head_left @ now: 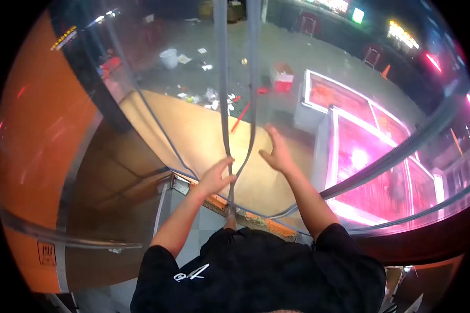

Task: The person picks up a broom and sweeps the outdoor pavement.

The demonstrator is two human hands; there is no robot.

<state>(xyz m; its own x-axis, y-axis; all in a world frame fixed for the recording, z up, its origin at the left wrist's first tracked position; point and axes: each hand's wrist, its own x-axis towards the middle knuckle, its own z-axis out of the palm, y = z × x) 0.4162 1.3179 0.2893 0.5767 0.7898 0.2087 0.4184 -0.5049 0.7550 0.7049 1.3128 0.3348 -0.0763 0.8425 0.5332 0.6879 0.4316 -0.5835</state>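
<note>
Two grey-edged flaps of a clear plastic curtain point(253, 78) hang before me, their edges meeting low down near the floor. My left hand point(212, 178) is at the left grey edge strip point(224, 104), thumb and fingers apart around it; whether it touches the strip I cannot tell. To the right of the other strip is my right hand point(278, 150), fingers stretched upward and thumb spread, holding nothing. A pale wooden ramp or board point(183, 120) lies beyond the curtain, below both hands.
Glass-topped display cases point(371, 161) glowing pink stand at right. Behind the curtain are a white bucket point(168, 58), a red-and-white box point(282, 77), a red stick point(240, 118) and scattered litter point(211, 98). An orange wall panel point(31, 130) and a brown door point(109, 208) are at left.
</note>
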